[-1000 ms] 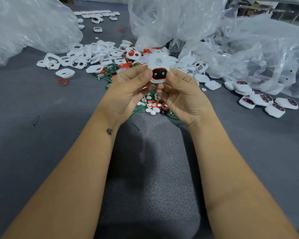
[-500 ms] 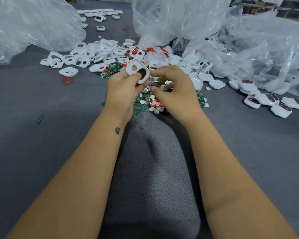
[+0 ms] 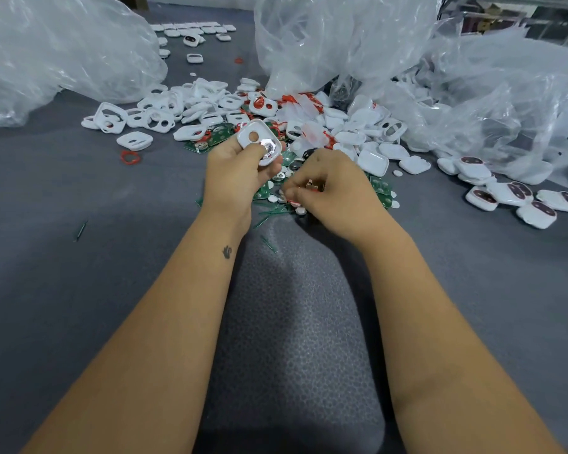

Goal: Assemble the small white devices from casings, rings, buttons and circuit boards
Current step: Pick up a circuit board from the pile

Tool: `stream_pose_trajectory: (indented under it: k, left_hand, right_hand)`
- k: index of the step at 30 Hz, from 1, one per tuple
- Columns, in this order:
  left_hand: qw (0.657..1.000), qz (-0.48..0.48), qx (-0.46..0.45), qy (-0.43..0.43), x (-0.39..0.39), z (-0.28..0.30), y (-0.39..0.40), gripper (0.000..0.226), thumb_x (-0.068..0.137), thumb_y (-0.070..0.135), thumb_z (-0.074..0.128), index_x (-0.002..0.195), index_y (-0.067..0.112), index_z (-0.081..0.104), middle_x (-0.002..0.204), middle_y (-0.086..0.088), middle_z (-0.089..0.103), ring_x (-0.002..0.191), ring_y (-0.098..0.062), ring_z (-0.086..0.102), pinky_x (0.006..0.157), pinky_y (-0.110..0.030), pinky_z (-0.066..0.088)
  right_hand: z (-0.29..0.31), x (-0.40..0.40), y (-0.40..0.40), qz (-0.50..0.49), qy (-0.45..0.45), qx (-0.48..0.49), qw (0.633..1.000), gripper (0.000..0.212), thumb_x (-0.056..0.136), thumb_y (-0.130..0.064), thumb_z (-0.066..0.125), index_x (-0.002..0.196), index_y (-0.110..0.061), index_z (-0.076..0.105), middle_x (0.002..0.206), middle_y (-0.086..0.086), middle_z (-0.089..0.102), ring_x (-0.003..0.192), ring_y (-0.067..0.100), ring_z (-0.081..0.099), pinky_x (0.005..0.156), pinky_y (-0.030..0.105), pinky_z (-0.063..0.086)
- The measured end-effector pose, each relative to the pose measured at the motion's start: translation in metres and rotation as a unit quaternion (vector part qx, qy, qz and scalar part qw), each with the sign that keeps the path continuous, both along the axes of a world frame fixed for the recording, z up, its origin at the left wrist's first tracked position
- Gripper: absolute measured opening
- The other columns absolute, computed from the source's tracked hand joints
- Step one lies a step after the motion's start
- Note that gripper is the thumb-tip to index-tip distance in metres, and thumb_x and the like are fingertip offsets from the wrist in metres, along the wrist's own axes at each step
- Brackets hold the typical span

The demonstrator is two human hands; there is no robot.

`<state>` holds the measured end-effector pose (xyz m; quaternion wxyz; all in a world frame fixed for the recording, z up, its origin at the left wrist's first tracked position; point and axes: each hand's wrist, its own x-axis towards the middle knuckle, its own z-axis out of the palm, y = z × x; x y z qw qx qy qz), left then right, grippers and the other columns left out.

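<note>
Head view: two bare forearms reaching over a grey surface (image 3: 63, 290) strewn with parts.
Left hand (image 3: 235, 176): raised a little, fingers (image 3: 253, 152) and thumb clamped on a white casing (image 3: 259, 141), round hole and shiny insert facing up.
Right hand (image 3: 336, 188): lowered just right of the left fingers, fingertips (image 3: 292, 193) curled together, pinching something small with a glint of red; too blurred to name.
Under the fingers: loose white buttons (image 3: 300, 210), red rings and green circuit boards (image 3: 381, 191).
Beyond the fingers: heap of empty white casings (image 3: 164, 113), one red ring (image 3: 130, 157) lying apart to the left.
Right of the fingers: cluster of finished devices (image 3: 518, 198) with dark oval windows.
Far edge: three crumpled clear plastic bags (image 3: 63, 50).
</note>
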<state>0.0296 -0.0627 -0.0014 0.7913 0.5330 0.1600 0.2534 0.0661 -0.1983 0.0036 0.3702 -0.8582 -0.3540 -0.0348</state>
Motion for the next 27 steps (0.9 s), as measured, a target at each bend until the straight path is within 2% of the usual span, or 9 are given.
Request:
stream_pose_trajectory:
  k: [3, 6, 9, 13, 18, 27]
  left_hand:
    - [1.0, -0.022, 0.013, 0.005, 0.0, -0.001, -0.002, 0.024, 0.093, -0.006, 0.05, 0.085, 0.01, 0.066, 0.084, -0.007, 0.072, 0.066, -0.007, 0.066, 0.06, -0.017, 0.053]
    - [0.998, -0.042, 0.047, 0.009, -0.001, -0.003, -0.002, 0.023, 0.095, -0.002, 0.052, 0.087, 0.012, 0.067, 0.079, -0.001, 0.075, 0.066, -0.003, 0.064, 0.061, -0.016, 0.052]
    - [0.995, -0.065, 0.073, 0.01, -0.002, -0.003, -0.004, 0.022, 0.095, -0.001, 0.053, 0.089, 0.015, 0.067, 0.08, 0.001, 0.075, 0.068, -0.005, 0.064, 0.061, -0.016, 0.052]
    - [0.994, -0.083, 0.075, 0.015, -0.001, -0.001, -0.007, 0.018, 0.094, -0.003, 0.055, 0.092, 0.014, 0.063, 0.077, 0.002, 0.074, 0.071, -0.009, 0.07, 0.064, -0.019, 0.055]
    - [0.992, -0.09, 0.09, 0.018, -0.003, -0.002, -0.009, 0.025, 0.091, -0.007, 0.056, 0.091, 0.015, 0.066, 0.081, 0.001, 0.073, 0.069, -0.013, 0.071, 0.063, -0.017, 0.054]
    - [0.984, -0.108, 0.136, 0.039, -0.003, -0.001, -0.011, 0.025, 0.093, -0.004, 0.053, 0.095, 0.016, 0.067, 0.075, 0.002, 0.069, 0.059, -0.006, 0.06, 0.056, -0.017, 0.051]
  right_hand:
    - [0.002, 0.0, -0.003, -0.03, 0.115, 0.186, 0.975, 0.012, 0.087, -0.008, 0.068, 0.083, -0.017, 0.074, 0.07, -0.007, 0.065, 0.066, 0.003, 0.058, 0.066, 0.016, 0.048]
    - [0.005, 0.001, -0.005, -0.023, 0.211, 0.298, 0.93, 0.012, 0.091, -0.004, 0.062, 0.086, -0.012, 0.069, 0.064, -0.002, 0.068, 0.06, 0.006, 0.059, 0.061, 0.016, 0.047]
    - [0.007, 0.002, -0.007, 0.0, 0.277, 0.362, 0.89, 0.012, 0.094, -0.002, 0.057, 0.087, -0.009, 0.065, 0.067, 0.001, 0.07, 0.059, 0.012, 0.059, 0.062, 0.019, 0.048]
    - [0.009, 0.002, -0.01, 0.011, 0.307, 0.401, 0.863, 0.011, 0.094, -0.003, 0.055, 0.089, -0.008, 0.063, 0.064, 0.002, 0.07, 0.057, 0.011, 0.059, 0.06, 0.02, 0.049]
    - [0.009, 0.003, -0.008, 0.008, 0.323, 0.429, 0.844, 0.014, 0.093, 0.002, 0.053, 0.089, -0.006, 0.064, 0.077, 0.006, 0.072, 0.071, 0.015, 0.066, 0.069, 0.024, 0.052]
    - [0.007, 0.001, -0.007, -0.021, 0.308, 0.397, 0.864, 0.011, 0.095, -0.002, 0.055, 0.089, -0.006, 0.063, 0.063, 0.004, 0.068, 0.054, 0.012, 0.063, 0.053, 0.02, 0.049]
